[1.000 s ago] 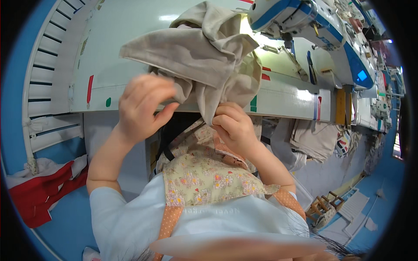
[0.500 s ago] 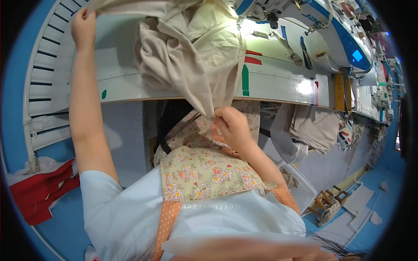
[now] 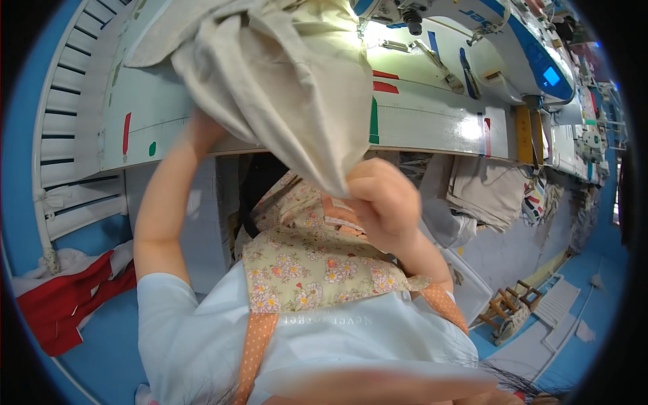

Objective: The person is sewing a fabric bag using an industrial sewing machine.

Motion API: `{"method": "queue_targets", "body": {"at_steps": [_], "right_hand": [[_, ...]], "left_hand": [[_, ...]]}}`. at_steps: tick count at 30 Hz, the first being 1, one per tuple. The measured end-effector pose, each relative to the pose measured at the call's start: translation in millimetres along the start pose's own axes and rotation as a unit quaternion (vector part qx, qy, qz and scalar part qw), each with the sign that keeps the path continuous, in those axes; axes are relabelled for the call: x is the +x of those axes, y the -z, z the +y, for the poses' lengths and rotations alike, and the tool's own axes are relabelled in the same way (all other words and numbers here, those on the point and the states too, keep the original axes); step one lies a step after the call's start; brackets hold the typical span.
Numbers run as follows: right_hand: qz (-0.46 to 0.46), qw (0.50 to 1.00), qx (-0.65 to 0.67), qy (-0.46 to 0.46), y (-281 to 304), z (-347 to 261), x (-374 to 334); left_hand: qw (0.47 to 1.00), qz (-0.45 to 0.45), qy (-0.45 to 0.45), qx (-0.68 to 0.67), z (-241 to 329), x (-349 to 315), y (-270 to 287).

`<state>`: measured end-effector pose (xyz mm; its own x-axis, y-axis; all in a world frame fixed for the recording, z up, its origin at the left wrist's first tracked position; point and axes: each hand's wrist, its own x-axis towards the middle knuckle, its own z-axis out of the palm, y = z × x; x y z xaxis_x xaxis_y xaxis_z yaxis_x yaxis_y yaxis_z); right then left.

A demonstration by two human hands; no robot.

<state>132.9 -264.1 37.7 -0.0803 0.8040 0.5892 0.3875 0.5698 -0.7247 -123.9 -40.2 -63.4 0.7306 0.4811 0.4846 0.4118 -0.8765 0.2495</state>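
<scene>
A large piece of beige cloth (image 3: 270,88) lies bunched over the table and hangs past its front edge. My right hand (image 3: 385,199), fingers closed, grips the cloth's lower corner in front of the edge. My left hand (image 3: 206,129) is at the cloth's lower left side, partly under it and smeared by motion; its fingers are hidden. At the back, the cloth reaches the lit needle area of a blue and white sewing machine (image 3: 499,40).
Right of the cloth on the white table (image 3: 432,125) lie a brush (image 3: 442,67) and a blue-handled tool (image 3: 468,73). A white slatted rack (image 3: 57,142) borders the left side. Folded beige fabric (image 3: 489,196) hangs below the table at right. Red cloth (image 3: 67,304) lies at lower left.
My left hand has come from the far left down and inward to the cloth's underside, leaving the upper left edge. My right hand, still holding the corner, has shifted slightly right and nearer.
</scene>
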Motion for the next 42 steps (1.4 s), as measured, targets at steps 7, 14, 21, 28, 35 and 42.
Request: {"method": "queue_targets", "body": {"at_steps": [7,14,21,28,35,42], "right_hand": [[-0.062,0.990,-0.110,-0.061,-33.5,38.4,-72.2],[-0.111,0.981,-0.158,0.021,-35.0,23.8,-56.0],[-0.147,0.976,-0.158,0.022,-37.8,27.3,-68.7],[-0.238,0.952,-0.174,0.084,-48.5,19.0,-58.0],[-0.275,0.946,-0.151,0.084,-55.4,15.7,-57.0],[-0.157,0.982,-0.109,0.011,2.5,53.5,-8.4]], "left_hand": [[0.971,-0.222,0.072,-0.055,92.6,-11.2,74.4],[0.962,-0.115,-0.228,-0.095,101.2,86.8,29.9],[0.952,-0.305,-0.021,-0.005,99.4,16.4,58.6],[0.932,-0.145,0.153,-0.296,163.8,1.1,15.3],[0.794,-0.168,0.381,-0.443,177.3,-9.8,-7.8],[0.627,-0.112,0.482,-0.601,191.4,-12.2,16.6]]}}
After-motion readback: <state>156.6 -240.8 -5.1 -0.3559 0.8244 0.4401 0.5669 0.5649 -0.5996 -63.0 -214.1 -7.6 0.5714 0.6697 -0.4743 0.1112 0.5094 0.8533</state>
